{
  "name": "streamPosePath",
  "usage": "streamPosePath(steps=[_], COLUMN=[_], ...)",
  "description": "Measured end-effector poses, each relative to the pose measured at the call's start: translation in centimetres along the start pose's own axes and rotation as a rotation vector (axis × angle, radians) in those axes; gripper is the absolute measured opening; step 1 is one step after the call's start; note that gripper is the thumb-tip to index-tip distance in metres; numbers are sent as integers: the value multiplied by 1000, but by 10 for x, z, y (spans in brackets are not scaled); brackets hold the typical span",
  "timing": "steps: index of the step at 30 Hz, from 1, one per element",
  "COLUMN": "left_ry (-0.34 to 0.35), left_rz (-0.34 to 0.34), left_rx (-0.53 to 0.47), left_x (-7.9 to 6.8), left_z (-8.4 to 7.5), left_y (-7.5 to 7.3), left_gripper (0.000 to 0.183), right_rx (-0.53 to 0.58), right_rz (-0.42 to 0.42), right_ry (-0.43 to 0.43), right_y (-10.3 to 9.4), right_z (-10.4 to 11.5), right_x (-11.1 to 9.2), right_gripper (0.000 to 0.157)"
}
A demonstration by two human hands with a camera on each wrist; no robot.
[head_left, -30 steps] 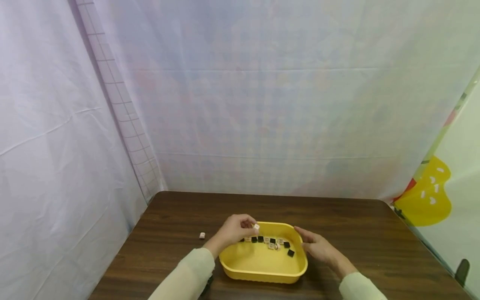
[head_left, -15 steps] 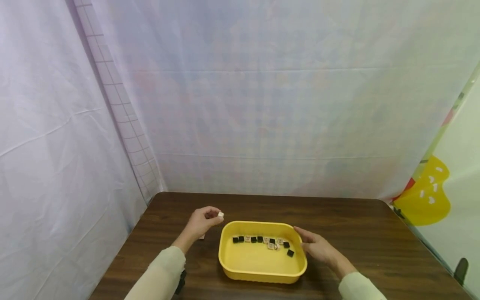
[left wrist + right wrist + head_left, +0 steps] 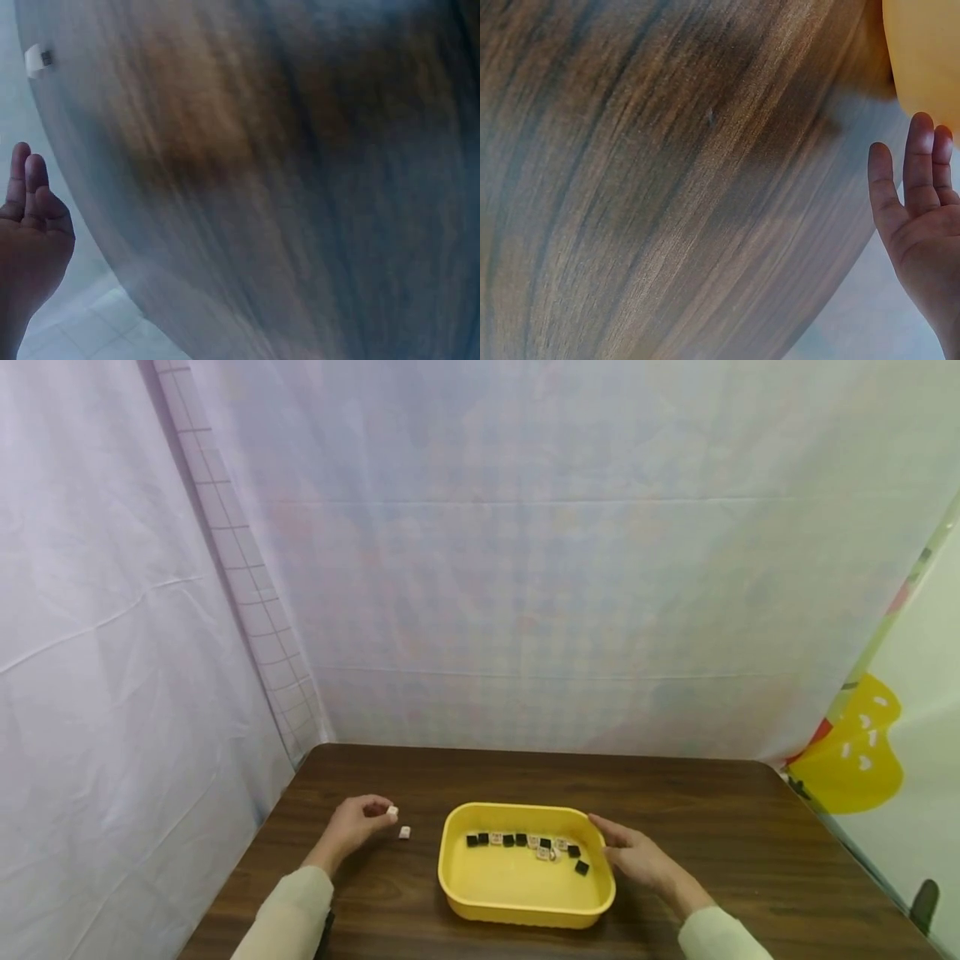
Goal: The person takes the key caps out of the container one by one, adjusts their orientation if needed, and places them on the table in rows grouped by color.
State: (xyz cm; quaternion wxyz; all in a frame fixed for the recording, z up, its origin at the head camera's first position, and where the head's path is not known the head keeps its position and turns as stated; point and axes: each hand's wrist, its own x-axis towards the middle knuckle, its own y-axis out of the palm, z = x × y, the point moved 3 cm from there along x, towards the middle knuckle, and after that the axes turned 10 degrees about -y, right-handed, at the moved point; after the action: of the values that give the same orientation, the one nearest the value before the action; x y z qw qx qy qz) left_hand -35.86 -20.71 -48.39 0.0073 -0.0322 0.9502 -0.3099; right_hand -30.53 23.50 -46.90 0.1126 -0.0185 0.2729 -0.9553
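In the head view my left hand (image 3: 354, 828) is over the left part of the table, pinching a small white square piece (image 3: 393, 811) between thumb and fingertips. Just right of and below those fingertips, a second small white square piece (image 3: 405, 832) lies on the wood. The left wrist view shows the left hand (image 3: 34, 232) at its left edge, with the pinched piece hidden there. At the right side of a yellow tray (image 3: 525, 911), my right hand (image 3: 637, 853) rests against the rim. Its fingers (image 3: 919, 154) look straight in the right wrist view.
Several small black pieces (image 3: 521, 840) and white printed pieces (image 3: 542, 852) lie in an uneven row inside the tray. The brown wooden table (image 3: 720, 827) ends at pale curtains (image 3: 525, 610) behind and to the left.
My left hand has moved left from over the tray to beside the loose white piece, still pinching its white piece. The right hand and the tray have stayed in place.
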Motion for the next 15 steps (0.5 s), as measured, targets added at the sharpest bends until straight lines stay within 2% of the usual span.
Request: streamPosePath(steps=[6,12,15], left_ry=[16,106,124], left_rz=[25,23,25], left_rx=[88,137,161], left_x=[0,-1,-2], left_z=[8,10,9], left_y=[4,6,6], left_gripper=[15,20,22], right_rx=[4,-5,-5], right_rz=[-3,-4,-5], right_ry=[0,-7,-8], right_y=[0,0,0], right_z=[-1,0,1], right_x=[-1,-1,-1], right_gripper=[59,58,58])
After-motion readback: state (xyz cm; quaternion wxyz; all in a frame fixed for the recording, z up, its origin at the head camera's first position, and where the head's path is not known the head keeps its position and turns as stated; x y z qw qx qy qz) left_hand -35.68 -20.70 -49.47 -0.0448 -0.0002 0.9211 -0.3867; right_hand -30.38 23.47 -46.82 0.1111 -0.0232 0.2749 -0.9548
